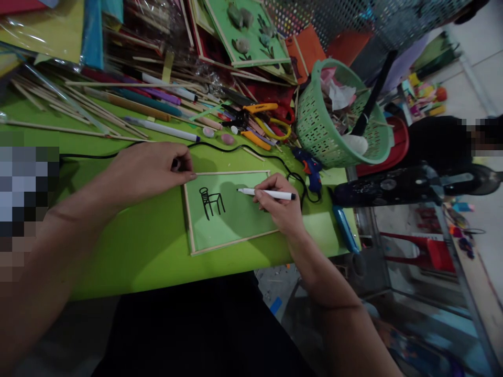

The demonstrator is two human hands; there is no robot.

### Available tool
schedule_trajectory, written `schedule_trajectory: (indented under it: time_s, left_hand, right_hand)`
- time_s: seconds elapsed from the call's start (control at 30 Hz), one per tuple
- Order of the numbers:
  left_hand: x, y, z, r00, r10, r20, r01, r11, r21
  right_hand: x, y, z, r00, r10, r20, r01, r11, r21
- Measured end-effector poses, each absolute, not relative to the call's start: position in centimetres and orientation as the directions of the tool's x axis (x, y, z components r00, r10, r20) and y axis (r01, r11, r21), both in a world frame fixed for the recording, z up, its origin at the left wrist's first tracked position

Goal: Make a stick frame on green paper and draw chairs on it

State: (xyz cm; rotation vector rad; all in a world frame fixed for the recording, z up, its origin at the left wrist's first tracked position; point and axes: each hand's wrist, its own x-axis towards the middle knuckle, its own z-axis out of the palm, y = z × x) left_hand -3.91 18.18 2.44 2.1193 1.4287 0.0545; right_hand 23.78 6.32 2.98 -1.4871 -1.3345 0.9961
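A green card point(231, 230) edged with thin wooden sticks lies on the bright green table point(129, 251). On its left part is a black line drawing of a chair point(213, 202). My right hand point(281, 204) grips a white marker point(271, 194), its tip pointing left over the middle of the card. My left hand point(157, 165) rests at the card's top left corner, fingertips on the frame and fingers curled; whether anything small is inside them is hidden.
Wooden sticks point(78, 104), pens and yellow-handled scissors point(275, 128) lie behind the card. A green basket point(341, 146), a blue glue gun point(312, 170) and a black cable stand right. A person point(440, 141) is at the far right.
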Motion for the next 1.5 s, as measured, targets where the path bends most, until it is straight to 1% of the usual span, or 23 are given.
schedule_trajectory:
  time_s: [0.27,0.43,0.6,0.87,1.4,1.5]
  left_hand:
    - [-3.8,18.1,2.5,0.406,0.871,-0.276,0.855,-0.256,0.451]
    - [-4.0,18.2,2.3,0.417,0.869,-0.267,0.848,-0.265,0.459]
    - [-4.0,18.0,2.9,0.389,0.871,-0.3,0.866,-0.234,0.443]
    - [-3.8,18.0,3.1,0.398,0.867,-0.299,0.862,-0.241,0.447]
    - [-3.9,18.1,2.9,0.405,0.861,-0.306,0.861,-0.247,0.444]
    - [-4.0,18.1,3.0,0.416,0.857,-0.303,0.855,-0.256,0.451]
  right_hand:
    - [23.9,6.1,3.0,0.1,0.995,-0.021,0.3,-0.05,-0.953]
    - [24.0,6.0,3.1,0.078,0.997,-0.016,0.271,-0.037,-0.962]
    - [24.3,5.8,2.7,0.061,0.998,-0.017,0.256,-0.032,-0.966]
    - [24.2,5.7,2.7,0.038,0.999,-0.006,0.214,-0.013,-0.977]
    - [24.0,5.7,2.8,0.044,0.998,-0.047,0.226,-0.055,-0.973]
    - [24.4,5.6,2.4,0.071,0.997,-0.027,0.188,-0.04,-0.981]
